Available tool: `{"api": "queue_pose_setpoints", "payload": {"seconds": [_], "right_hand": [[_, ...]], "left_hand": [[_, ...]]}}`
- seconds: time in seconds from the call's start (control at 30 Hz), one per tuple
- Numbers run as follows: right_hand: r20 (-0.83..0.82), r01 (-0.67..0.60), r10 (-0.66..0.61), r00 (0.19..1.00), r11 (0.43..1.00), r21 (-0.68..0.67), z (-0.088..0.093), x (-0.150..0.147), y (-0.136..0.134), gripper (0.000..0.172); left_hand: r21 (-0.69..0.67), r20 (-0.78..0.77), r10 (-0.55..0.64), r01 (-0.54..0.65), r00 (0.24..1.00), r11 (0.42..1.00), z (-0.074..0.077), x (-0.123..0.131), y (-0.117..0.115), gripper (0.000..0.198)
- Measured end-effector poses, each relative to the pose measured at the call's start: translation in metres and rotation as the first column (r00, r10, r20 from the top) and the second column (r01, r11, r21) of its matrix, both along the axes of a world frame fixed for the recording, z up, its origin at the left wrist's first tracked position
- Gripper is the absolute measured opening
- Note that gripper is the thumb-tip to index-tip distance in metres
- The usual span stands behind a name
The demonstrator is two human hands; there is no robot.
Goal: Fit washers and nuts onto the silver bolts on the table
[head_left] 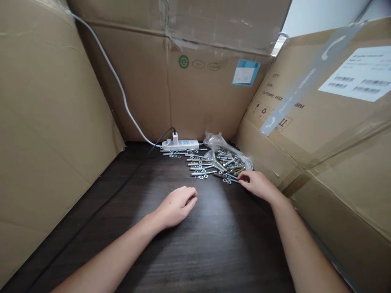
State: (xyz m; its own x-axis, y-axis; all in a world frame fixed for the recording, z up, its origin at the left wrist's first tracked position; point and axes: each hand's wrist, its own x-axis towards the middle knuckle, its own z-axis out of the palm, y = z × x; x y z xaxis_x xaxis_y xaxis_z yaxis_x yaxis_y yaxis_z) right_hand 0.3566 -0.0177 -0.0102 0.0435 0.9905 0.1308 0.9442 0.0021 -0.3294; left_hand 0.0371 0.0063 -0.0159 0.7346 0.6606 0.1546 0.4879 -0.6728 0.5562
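Middle lane: the dark tabletop (226,232) lay open between the two forearms, up to the rows of bolts (200,165).
Left lane: a hand could pass between the left hand (179,205) and the left cardboard wall (45,122), but the black cord (91,211) ran diagonally across it.
Right lane: the right hand (252,184), fingertips at a bolt end, and its forearm left only a narrow strip beside the right cardboard wall (336,154).
Far end: the power strip (192,144), white cable (120,85) and back cardboard wall (146,89) blocked the way.
Far right: the plastic bag (215,139) and bolt pile (230,160) filled the corner.
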Motion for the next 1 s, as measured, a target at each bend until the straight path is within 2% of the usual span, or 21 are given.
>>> {"api": "queue_pose_setpoints", "payload": {"seconds": [0.23, 0.37, 0.57, 0.77, 1.0], "right_hand": [[0.021, 0.007, -0.006, 1.000, 0.999, -0.036, -0.002, -0.003, 0.003, 0.017], [0.070, -0.022, 0.018, 0.997, 0.998, 0.051, -0.003, -0.011, 0.005, 0.018], [0.109, -0.109, 0.091, 0.990, 0.977, 0.181, -0.011, -0.039, 0.010, 0.025], [0.140, -0.127, 0.111, 0.984, 0.986, 0.108, -0.014, -0.052, 0.013, 0.024], [0.025, -0.221, 0.219, 0.975, 0.971, 0.086, -0.013, -0.056, 0.010, 0.019]], "left_hand": [[-0.008, -0.004, -0.011, 0.011, 1.000, 1.000, -0.002, 0.000, 0.001, 0.017], [-0.010, -0.002, -0.015, 0.015, 1.000, 1.000, -0.001, 0.000, 0.000, 0.019], [-0.004, -0.002, -0.017, 0.017, 1.000, 1.000, 0.001, 0.000, -0.001, 0.017], [-0.003, -0.006, -0.015, 0.015, 1.000, 1.000, 0.002, 0.000, -0.002, 0.015], [-0.012, 0.002, -0.017, 0.017, 1.000, 1.000, 0.002, 0.000, -0.002, 0.015]]}}
